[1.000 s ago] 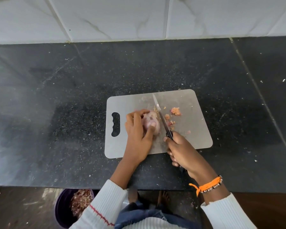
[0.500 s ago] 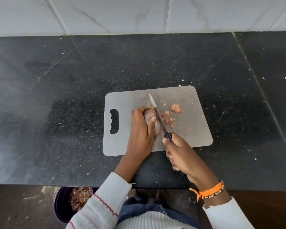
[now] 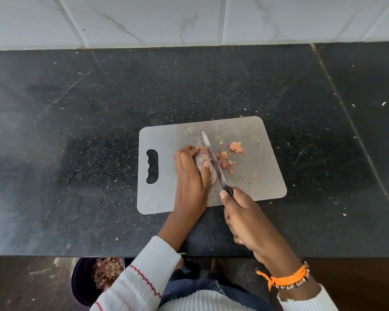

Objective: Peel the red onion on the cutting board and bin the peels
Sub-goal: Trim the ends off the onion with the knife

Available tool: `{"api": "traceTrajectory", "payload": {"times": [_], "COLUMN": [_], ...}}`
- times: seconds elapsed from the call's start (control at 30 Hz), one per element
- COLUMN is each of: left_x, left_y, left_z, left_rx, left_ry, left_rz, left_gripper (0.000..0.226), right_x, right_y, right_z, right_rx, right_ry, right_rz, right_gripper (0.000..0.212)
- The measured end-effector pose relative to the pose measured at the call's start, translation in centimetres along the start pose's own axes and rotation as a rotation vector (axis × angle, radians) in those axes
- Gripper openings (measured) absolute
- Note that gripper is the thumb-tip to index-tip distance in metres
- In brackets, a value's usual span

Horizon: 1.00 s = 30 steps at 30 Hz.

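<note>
Both curled: left hand [image 3: 192, 176] grips onion [image 3: 203, 157], right hand [image 3: 245, 218] grips knife [image 3: 213, 160].

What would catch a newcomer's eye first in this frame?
At the centre, the left hand grips the onion on the cutting board while the right hand holds a knife against it. Peel scraps lie right of the blade; a bin sits below the counter edge.
</note>
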<state>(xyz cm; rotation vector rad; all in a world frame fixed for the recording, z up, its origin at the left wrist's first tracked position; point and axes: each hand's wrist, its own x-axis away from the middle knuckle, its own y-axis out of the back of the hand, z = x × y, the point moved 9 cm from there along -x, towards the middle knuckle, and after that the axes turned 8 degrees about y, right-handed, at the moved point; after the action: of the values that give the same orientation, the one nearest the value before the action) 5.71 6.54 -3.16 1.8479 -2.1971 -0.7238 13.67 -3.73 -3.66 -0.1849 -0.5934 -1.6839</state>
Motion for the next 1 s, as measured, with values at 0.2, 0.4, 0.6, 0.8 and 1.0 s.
{"api": "traceTrajectory", "payload": {"times": [0.2,0.4,0.6,0.8,1.0], "left_x": [0.0,-0.2,-0.5,-0.3,-0.3], "left_y": [-0.1,0.0,-0.5,-0.1,-0.2], "left_z": [0.1,0.3,0.0,0.6,0.7], "left_rx": [-0.016,0.005,-0.026,0.009,-0.007], "left_ry": [-0.007,-0.002,-0.048,0.024,0.033], "left_rz": [-0.006,-0.003,0.040,0.038,0.051], "left_gripper": [0.034,0.033,0.032,0.038,0.038], "right_x": [-0.3,-0.5,-1.6,-2.3,-4.1], "right_y": [0.0,-0.2,-0.2,-0.7,-0.3], "right_z": [0.6,0.1,1.3,1.5,2.2], "right_rx": [0.136,0.133,0.360,0.400,0.468], "right_ry": [0.008,-0.074,-0.078,-0.063,-0.068], "right_rz": [-0.015,0.071,0.140,0.201,0.200], "right_gripper": [0.029,0.027,0.017,0.014,0.011]}}
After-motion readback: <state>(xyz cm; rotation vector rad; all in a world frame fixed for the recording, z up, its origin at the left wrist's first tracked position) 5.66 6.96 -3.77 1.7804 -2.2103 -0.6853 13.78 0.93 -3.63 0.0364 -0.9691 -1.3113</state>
